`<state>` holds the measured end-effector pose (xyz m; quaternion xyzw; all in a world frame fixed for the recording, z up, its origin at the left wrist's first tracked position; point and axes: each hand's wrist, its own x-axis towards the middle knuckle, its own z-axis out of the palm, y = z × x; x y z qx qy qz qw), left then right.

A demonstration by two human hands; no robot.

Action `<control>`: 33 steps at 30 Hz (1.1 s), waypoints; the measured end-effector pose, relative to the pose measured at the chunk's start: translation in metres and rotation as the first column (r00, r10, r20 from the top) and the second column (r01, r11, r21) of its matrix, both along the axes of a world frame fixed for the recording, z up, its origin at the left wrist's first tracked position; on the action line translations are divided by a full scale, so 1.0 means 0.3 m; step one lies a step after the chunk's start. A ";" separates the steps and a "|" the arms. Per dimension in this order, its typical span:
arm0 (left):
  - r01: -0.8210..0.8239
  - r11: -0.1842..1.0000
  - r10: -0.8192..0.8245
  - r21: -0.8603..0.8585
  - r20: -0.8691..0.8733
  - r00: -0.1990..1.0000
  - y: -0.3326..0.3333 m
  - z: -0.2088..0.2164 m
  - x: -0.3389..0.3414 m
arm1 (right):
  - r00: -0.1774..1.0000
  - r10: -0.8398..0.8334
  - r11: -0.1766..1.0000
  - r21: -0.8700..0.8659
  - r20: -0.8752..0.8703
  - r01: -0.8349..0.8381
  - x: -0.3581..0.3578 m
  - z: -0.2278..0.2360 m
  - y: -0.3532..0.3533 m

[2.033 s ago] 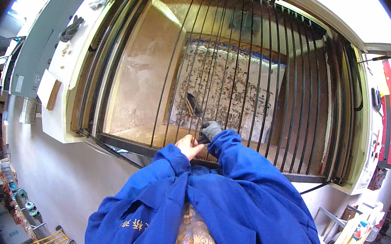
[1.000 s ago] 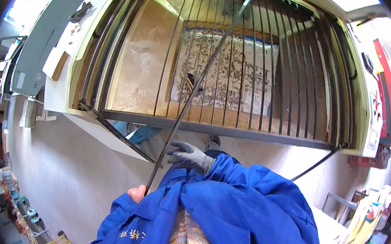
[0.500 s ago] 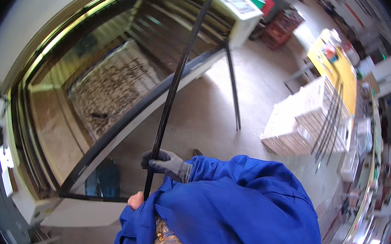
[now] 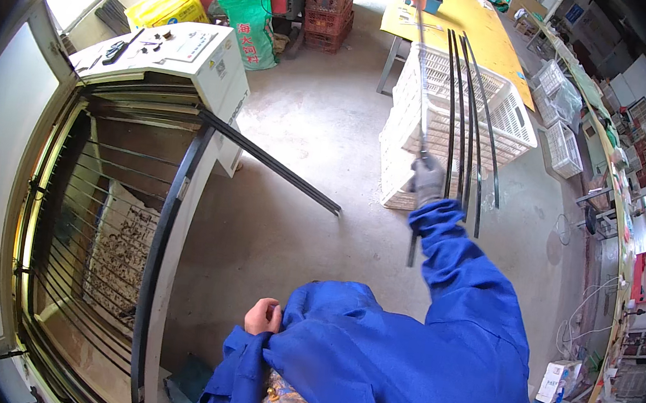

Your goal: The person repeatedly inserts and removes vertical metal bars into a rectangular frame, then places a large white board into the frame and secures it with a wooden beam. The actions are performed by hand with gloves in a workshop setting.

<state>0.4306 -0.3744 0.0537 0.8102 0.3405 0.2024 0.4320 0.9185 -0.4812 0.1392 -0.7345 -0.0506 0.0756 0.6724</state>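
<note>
Head view: white-cased machine (image 4: 222,73), left of crates (image 4: 514,143); yellow worktop (image 4: 497,47), beyond crates; dark rods (image 4: 471,130), across crates; single rod (image 4: 423,102), shifted clear of machine to crates, alongside dark rods, gripped in gloved right hand (image 4: 426,177); bare left hand (image 4: 263,316), curled closed, nothing visible inside, nearer than crates.

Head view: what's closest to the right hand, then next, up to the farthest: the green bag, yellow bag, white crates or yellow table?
From the right hand, nearest first:
1. White crates: right next to it.
2. Yellow table: just beyond the crates.
3. Green bag: far off to the left.
4. Yellow bag: even farther left.
</note>
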 end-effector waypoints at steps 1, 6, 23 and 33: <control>-0.032 0.999 0.033 -0.041 0.014 0.999 -0.004 -0.025 0.009 | 0.998 -0.048 0.996 -0.078 0.029 0.050 0.099 0.003 -0.052; -0.244 0.949 0.247 -0.197 -0.013 0.969 0.016 -0.109 -0.017 | 0.991 -0.114 0.976 -0.194 -0.071 0.098 0.451 -0.043 -0.149; -0.963 0.268 0.835 -0.041 -0.489 0.253 -0.330 -0.301 -0.890 | 0.846 0.400 0.080 -0.933 0.352 0.351 0.825 -0.072 0.033; -0.994 0.000 1.000 0.108 -0.031 -0.003 -0.056 -0.226 -1.610 | 0.637 0.510 0.860 -0.356 0.577 -0.366 -0.419 -0.322 0.975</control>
